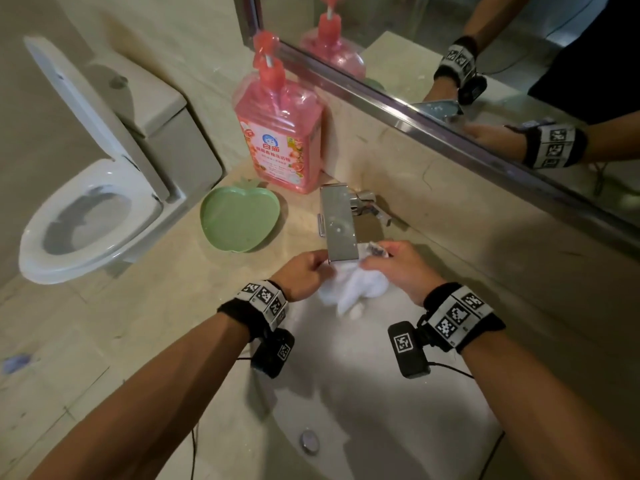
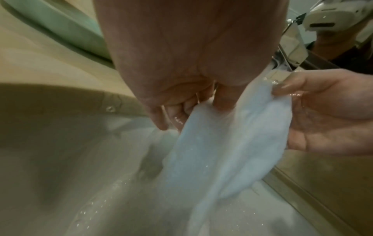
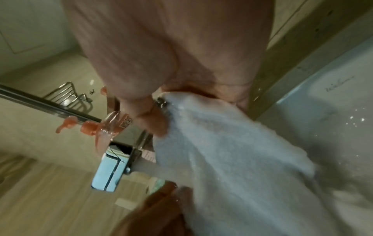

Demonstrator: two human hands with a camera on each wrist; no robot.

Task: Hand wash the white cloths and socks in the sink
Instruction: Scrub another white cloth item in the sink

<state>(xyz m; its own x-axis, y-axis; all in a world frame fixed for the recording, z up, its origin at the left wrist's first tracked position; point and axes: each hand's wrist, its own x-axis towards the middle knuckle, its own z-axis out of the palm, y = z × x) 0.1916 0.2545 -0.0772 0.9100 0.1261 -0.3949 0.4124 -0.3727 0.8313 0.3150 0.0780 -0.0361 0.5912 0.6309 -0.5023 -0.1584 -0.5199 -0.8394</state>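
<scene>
— Under the spout, what's going on?

— Both hands have the white cloth (image 1: 353, 289) bunched beneath the flat chrome faucet (image 1: 341, 225), above the far end of the white sink (image 1: 398, 427). The left hand (image 1: 304, 273) has its fingers curled round the cloth's left side; in the left wrist view its fingers (image 2: 161, 118) fold down into the fabric. The right hand (image 1: 401, 268) pinches the upper right edge, thumb and fingertips closed on it.

— Is the cloth wet?

— It looks so. It hangs in soft folds from the two grips, its lower end dangling over the basin without touching it, as far as the head view shows. Droplets glint on the basin wall in both wrist views. I can't tell whether water is running from the faucet.

— Any socks visible?

— I can't make any out. One small pale scrap shows just below the cloth's tip, too blurred to name.

— What else is on the desk?

— A pink bottle of detergent (image 1: 282, 133) with a pump stands at the far left of the beige desk (image 1: 156, 306), against the wall under the mirror (image 1: 502, 46). Just near of it lies a green apple-shaped dish (image 1: 239, 220). Further left, off the desk, a toilet (image 1: 90, 216) stands with its lid up. A metal drain plug (image 1: 309, 439) sits at the near end of the sink.
</scene>
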